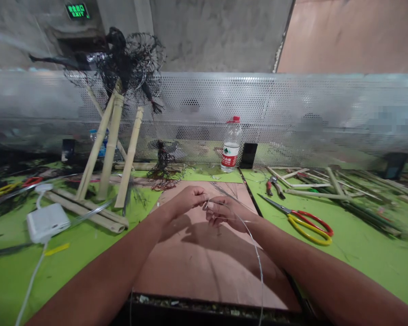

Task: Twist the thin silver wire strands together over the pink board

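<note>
My left hand and my right hand meet above a brown board at the middle of the bench. Both have their fingers pinched on a thin silver wire, which curves from the fingertips down past my right forearm toward the bench's near edge. The fingertips of the two hands almost touch. More thin wire strands lie on the board just beyond the hands.
Yellow-and-red scissors and small pliers lie right of the board on the green mat. A water bottle stands behind. Bamboo poles with a dark wire tangle lean at left, near a white charger.
</note>
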Demonstrator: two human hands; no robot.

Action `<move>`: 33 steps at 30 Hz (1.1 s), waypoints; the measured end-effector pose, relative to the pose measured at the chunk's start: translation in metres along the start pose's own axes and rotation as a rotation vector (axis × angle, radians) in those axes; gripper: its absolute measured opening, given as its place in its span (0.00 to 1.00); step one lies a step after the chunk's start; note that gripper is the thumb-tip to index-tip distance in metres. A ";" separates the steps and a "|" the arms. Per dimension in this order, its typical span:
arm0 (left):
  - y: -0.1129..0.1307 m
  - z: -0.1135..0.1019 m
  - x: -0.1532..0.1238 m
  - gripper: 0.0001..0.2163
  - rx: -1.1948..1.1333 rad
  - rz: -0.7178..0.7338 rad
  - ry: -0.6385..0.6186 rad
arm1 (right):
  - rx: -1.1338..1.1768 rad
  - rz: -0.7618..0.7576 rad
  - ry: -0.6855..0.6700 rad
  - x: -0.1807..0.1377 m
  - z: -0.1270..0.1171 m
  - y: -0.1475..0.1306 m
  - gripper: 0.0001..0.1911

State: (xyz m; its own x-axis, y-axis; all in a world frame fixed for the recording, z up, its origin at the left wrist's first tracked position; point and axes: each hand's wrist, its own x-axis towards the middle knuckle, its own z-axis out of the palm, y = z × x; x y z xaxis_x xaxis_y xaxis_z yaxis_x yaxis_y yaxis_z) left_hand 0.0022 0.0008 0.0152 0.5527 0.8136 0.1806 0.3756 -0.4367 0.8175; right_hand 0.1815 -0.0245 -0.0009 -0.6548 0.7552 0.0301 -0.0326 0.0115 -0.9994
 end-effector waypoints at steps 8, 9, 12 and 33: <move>-0.014 0.009 0.007 0.09 0.023 0.025 0.018 | -0.213 -0.037 0.166 0.003 0.001 0.008 0.18; -0.013 0.009 0.008 0.09 0.023 0.030 0.018 | -0.230 -0.038 0.179 0.003 0.002 0.007 0.17; -0.011 0.011 0.007 0.10 0.037 -0.006 0.038 | -0.271 -0.017 0.228 0.003 0.003 0.003 0.13; -0.004 0.017 0.003 0.11 -0.024 -0.064 0.053 | -1.232 -0.406 0.348 0.007 -0.020 0.008 0.05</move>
State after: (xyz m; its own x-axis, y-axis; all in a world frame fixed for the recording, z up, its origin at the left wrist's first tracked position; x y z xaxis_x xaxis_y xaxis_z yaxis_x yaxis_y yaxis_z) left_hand 0.0148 -0.0012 0.0030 0.4876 0.8591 0.1553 0.3906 -0.3738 0.8412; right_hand 0.1920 -0.0056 -0.0091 -0.5304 0.6814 0.5043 0.6392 0.7122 -0.2901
